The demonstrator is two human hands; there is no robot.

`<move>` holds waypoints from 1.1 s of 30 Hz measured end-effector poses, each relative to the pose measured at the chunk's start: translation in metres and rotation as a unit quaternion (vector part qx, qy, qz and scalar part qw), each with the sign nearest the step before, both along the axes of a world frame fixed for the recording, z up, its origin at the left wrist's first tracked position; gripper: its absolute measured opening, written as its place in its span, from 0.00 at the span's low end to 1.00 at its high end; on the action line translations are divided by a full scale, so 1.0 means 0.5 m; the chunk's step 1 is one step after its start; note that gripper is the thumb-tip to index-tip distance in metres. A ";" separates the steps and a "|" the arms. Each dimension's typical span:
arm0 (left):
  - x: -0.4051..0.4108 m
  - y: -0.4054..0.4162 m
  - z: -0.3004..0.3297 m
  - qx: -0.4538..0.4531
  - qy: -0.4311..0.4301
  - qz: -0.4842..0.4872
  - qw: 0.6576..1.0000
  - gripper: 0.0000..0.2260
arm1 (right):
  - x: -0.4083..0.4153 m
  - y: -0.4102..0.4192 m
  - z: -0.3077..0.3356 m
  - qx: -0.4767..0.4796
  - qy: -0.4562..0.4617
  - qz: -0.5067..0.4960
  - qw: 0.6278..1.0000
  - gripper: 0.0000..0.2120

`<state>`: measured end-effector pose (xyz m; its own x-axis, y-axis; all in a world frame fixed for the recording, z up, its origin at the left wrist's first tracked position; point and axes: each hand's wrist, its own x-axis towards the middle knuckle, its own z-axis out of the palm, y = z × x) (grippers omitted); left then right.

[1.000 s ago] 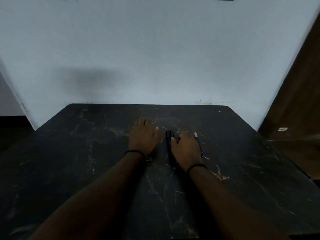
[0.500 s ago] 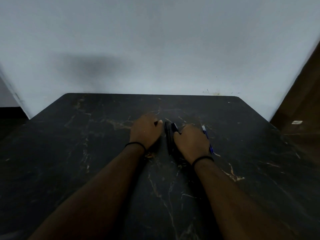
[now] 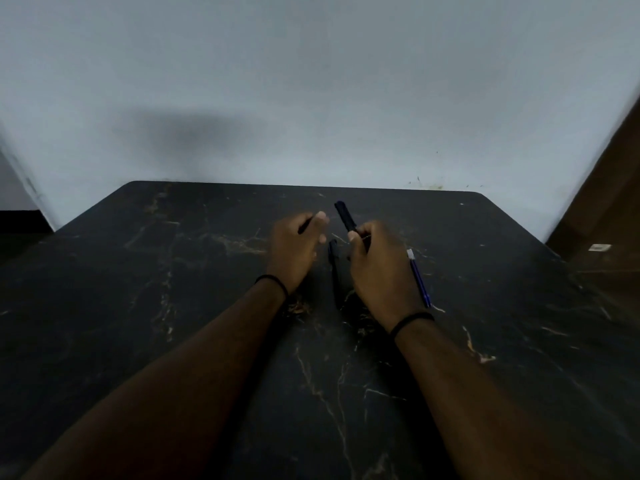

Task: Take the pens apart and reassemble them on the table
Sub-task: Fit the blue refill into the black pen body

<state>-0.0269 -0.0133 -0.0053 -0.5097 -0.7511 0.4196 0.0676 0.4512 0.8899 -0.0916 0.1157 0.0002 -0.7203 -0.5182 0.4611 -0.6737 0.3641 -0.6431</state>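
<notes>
My right hand (image 3: 379,268) is closed around a black pen (image 3: 345,216), whose upper end sticks up and to the left out of the fist. My left hand (image 3: 294,249) hovers just left of it with a thin dark piece (image 3: 305,225) pinched at the fingertips; what that piece is I cannot make out. Another black pen (image 3: 335,275) lies flat on the dark marble table (image 3: 173,306) between my hands. A blue pen with a white end (image 3: 419,278) lies on the table right of my right hand.
A pale wall rises right behind the table's far edge (image 3: 311,185). A brown wooden surface (image 3: 609,202) stands at the right. Both wrists wear a thin black band.
My right hand has lifted a black pen off the table and tilted it up. My left hand has risen off the table with a thin piece at its fingertips.
</notes>
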 end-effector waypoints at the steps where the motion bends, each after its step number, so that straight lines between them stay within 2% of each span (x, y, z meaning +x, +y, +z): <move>1: 0.001 0.005 0.004 0.062 0.038 -0.030 0.997 0.12 | 0.000 -0.001 0.000 0.006 0.012 0.006 1.000 0.08; 4: 0.008 0.008 0.007 0.180 0.078 -0.130 0.972 0.13 | 0.004 -0.001 0.004 0.020 0.008 0.033 0.999 0.05; 6: 0.011 0.006 0.003 0.212 0.075 -0.173 0.959 0.13 | 0.007 0.001 0.005 0.015 -0.008 0.053 0.998 0.03; 11: 0.012 -0.007 -0.004 0.233 0.080 -0.215 0.945 0.10 | 0.012 0.009 0.007 -0.004 -0.042 0.080 0.996 0.13; 16: 0.017 0.001 0.003 0.222 0.062 -0.251 0.940 0.13 | 0.005 0.007 0.006 0.043 0.002 0.062 0.997 0.13; 20: 0.019 0.000 0.002 0.223 0.068 -0.260 0.937 0.13 | 0.004 0.005 0.005 0.055 0.023 0.068 0.996 0.12; 24: 0.009 -0.010 -0.009 0.210 0.066 -0.225 0.949 0.10 | 0.007 0.007 0.009 0.046 0.003 0.064 0.997 0.08; 29: 0.005 -0.014 -0.012 0.205 0.065 -0.211 0.954 0.08 | 0.011 0.007 0.010 0.067 -0.011 0.069 0.995 0.12; 33: 0.005 -0.013 -0.012 0.213 0.069 -0.197 0.954 0.11 | 0.013 0.007 0.012 0.083 -0.015 0.071 0.994 0.15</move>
